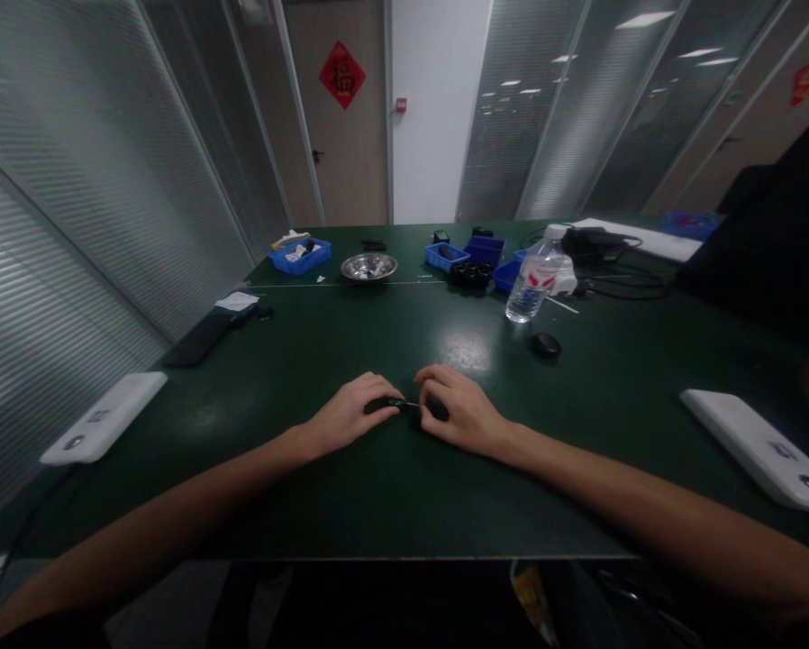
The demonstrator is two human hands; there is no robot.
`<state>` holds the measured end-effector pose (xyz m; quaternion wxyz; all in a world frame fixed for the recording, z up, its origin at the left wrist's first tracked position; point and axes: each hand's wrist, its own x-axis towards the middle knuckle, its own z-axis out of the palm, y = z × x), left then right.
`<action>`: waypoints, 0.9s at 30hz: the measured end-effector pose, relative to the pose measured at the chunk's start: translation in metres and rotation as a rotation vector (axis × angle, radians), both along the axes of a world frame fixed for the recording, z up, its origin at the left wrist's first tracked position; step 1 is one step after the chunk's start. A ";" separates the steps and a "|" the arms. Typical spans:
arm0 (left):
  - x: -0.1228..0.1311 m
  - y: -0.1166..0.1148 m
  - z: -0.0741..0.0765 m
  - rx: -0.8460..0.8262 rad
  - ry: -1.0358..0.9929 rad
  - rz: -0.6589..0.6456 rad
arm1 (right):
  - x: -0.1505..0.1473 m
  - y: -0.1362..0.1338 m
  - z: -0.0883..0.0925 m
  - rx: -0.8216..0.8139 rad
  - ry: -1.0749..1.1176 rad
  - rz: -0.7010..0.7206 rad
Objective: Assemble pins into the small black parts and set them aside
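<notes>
My left hand (354, 413) is closed over the green table (276, 505), thumb and fingers pinching a small black piece (391, 403) with faint light markings. Facing it, my right hand (459, 410) grips the dark handle (437, 408) of what looks like a screwdriver. A thin metal shaft (412, 405) spans the gap between the two hands and meets the end of the black piece. Whether its tip sits inside the piece or only touches it is too small to tell. Fingers hide most of both things.
A water bottle (534, 279) and a black mouse (546, 345) stand to the right. White devices lie left (111, 419) and right (756, 442). Farther back are a metal bowl (368, 278), blue baskets (301, 268) and cables (638, 293). A person in dark clothing (769, 252) is at the right.
</notes>
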<state>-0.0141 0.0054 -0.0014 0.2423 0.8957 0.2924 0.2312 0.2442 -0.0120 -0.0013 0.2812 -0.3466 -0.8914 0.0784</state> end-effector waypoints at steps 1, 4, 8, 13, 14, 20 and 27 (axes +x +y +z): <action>0.000 0.000 0.000 -0.005 -0.002 -0.003 | 0.000 0.000 0.000 0.001 0.009 0.002; 0.000 0.000 0.000 -0.020 -0.002 -0.001 | 0.000 -0.001 0.001 -0.001 0.027 0.012; -0.001 -0.002 0.001 -0.013 0.003 -0.010 | -0.001 -0.002 0.002 0.012 0.021 0.032; 0.001 -0.006 0.004 0.030 0.014 -0.057 | -0.001 -0.003 0.003 0.033 -0.041 0.066; 0.001 -0.006 0.005 0.031 0.012 -0.064 | -0.001 -0.004 0.004 0.027 -0.042 0.072; -0.001 -0.006 0.002 0.019 -0.057 -0.067 | 0.000 -0.005 0.004 -0.026 0.034 0.100; 0.000 -0.007 0.000 0.061 -0.045 -0.067 | -0.001 -0.005 0.004 -0.010 0.019 0.108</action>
